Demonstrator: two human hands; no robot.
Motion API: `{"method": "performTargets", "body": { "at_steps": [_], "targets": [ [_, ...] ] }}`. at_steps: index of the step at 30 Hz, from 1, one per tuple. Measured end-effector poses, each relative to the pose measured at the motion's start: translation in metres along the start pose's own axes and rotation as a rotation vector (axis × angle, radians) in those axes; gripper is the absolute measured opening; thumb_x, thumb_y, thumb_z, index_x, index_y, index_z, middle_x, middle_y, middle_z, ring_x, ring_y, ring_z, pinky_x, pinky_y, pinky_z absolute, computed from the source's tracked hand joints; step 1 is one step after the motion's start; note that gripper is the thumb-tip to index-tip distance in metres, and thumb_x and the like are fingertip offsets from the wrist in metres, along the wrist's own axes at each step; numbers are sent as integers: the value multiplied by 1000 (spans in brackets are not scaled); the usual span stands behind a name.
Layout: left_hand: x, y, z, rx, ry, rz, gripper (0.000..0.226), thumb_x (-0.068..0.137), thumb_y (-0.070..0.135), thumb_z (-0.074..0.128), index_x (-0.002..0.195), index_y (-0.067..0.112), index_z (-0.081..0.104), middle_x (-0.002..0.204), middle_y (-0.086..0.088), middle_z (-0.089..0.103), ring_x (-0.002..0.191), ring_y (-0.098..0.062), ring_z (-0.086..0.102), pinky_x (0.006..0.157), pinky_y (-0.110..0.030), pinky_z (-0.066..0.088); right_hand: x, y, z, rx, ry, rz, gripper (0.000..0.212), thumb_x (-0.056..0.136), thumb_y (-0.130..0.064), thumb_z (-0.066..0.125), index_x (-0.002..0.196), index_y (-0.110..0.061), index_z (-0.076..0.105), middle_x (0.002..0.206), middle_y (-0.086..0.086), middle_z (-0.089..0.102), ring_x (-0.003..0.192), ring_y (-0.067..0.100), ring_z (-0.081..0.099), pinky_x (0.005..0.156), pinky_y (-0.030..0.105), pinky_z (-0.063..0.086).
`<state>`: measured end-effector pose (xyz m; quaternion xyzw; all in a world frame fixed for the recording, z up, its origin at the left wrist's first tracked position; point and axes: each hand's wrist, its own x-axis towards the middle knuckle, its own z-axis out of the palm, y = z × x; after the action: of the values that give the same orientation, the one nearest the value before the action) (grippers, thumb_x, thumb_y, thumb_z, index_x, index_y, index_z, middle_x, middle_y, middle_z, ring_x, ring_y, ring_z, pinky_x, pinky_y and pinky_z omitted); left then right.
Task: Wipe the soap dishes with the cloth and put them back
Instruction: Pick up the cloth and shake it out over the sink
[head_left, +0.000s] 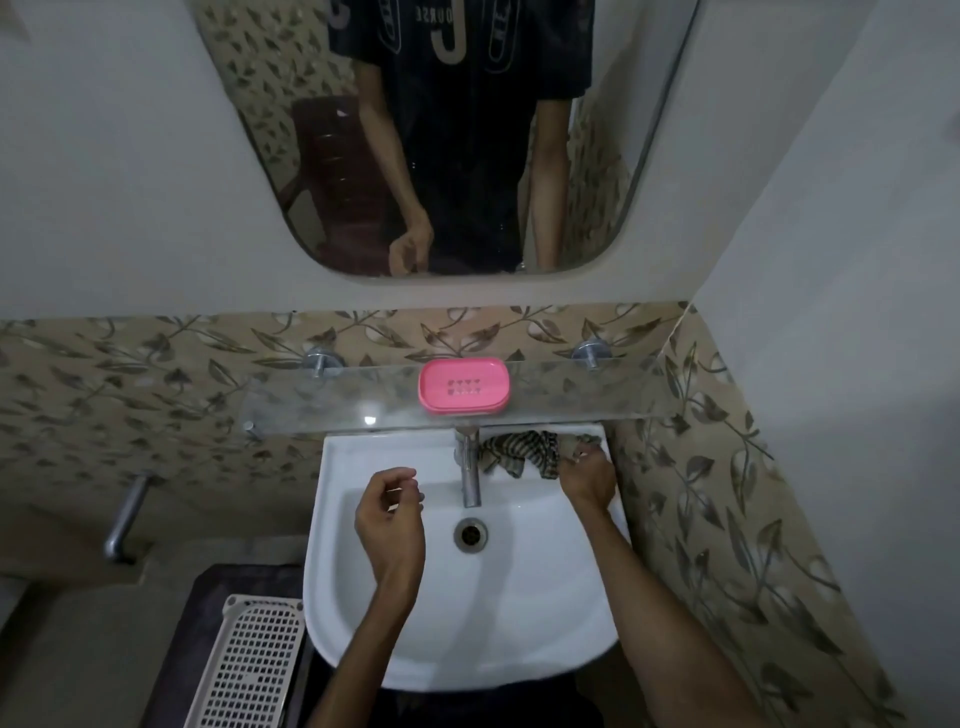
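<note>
A pink soap dish (463, 386) with small drain holes sits on the glass shelf (322, 402) above the sink. A dark striped cloth (519, 452) lies bunched on the sink's back right ledge, partly under the shelf. My right hand (587, 475) rests on the cloth's right end, fingers curled onto it. My left hand (390, 514) hovers over the basin left of the tap, fingers loosely curled and holding nothing.
A white sink (363, 597) with a chrome tap (470, 475) and drain (470, 534) is below me. A mirror (457, 130) hangs above. A white perforated plastic rack (249, 665) stands at the lower left. A tiled wall closes the right side.
</note>
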<state>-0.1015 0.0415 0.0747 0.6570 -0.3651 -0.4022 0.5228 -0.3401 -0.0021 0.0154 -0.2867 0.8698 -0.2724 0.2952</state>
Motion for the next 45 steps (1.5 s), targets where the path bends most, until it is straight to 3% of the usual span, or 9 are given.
{"method": "performTargets", "body": {
  "at_steps": [5, 11, 14, 20, 25, 28, 31, 39, 45],
  "targets": [
    [-5, -10, -16, 27, 4, -27, 20, 98, -6, 58, 95, 8, 72, 93, -14, 72, 77, -27, 68, 78, -48, 59, 27, -5, 6, -65, -34, 130, 56, 103, -29, 63, 152, -3, 49, 149, 23, 57, 136, 40, 57, 108, 45, 51],
    [-6, -19, -27, 48, 7, -62, 22, 97, -6, 58, 92, 9, 73, 88, -12, 73, 77, -28, 69, 77, -48, 59, 19, 1, 11, -668, -130, -516, 66, 94, -21, 69, 154, -15, 42, 161, 8, 42, 151, 24, 40, 124, 38, 30],
    [-7, -22, -28, 63, 3, -72, 23, 97, -6, 59, 92, 11, 74, 87, -11, 74, 77, -27, 71, 77, -47, 60, 22, 12, 13, -862, -184, -642, 71, 94, -16, 62, 159, -21, 35, 166, 3, 34, 155, 18, 31, 127, 32, 20],
    [-11, -26, -24, 93, -29, -80, 24, 96, -6, 59, 88, 12, 74, 83, -9, 74, 73, -19, 71, 76, -46, 59, 32, -3, 3, -825, -132, -637, 34, 105, -24, 51, 134, -16, 67, 138, 7, 67, 130, 24, 61, 106, 32, 45],
    [-13, -30, -17, 107, -105, -91, 27, 95, -6, 60, 83, 14, 74, 82, -5, 75, 76, -26, 72, 74, -44, 60, 31, -12, -7, -418, -210, -390, 31, 101, -31, 65, 105, -2, 75, 112, 14, 76, 113, 33, 68, 102, 39, 50],
    [-13, -32, -8, 107, -162, -121, 26, 96, -5, 60, 82, 12, 74, 84, -5, 75, 79, -28, 73, 74, -43, 60, 29, -11, -10, 43, -271, -233, 26, 99, -14, 70, 81, 4, 62, 88, 19, 67, 90, 29, 65, 77, 34, 50],
    [-14, -35, 5, 104, -231, -148, 25, 96, -5, 59, 84, 9, 75, 84, -10, 75, 82, -33, 73, 75, -43, 59, 21, -18, -16, 360, -373, -115, 11, 100, -2, 65, 89, 0, 68, 94, 19, 68, 91, 28, 64, 82, 34, 47],
    [-17, -39, 36, 24, -397, -331, 20, 99, 1, 58, 91, 7, 75, 89, -15, 71, 77, -21, 65, 66, -30, 55, -12, -26, -35, 638, -538, -33, 14, 94, -14, 68, 81, -11, 70, 87, 12, 71, 88, 29, 64, 83, 39, 45],
    [-3, -33, 42, -185, -563, -549, 27, 99, 15, 55, 118, 4, 71, 113, -3, 74, 107, -16, 66, 84, -37, 52, -42, -37, -52, 773, -789, -114, 30, 73, -30, 78, 89, -5, 78, 91, 12, 78, 81, 23, 75, 77, 35, 57]
  ]
}}
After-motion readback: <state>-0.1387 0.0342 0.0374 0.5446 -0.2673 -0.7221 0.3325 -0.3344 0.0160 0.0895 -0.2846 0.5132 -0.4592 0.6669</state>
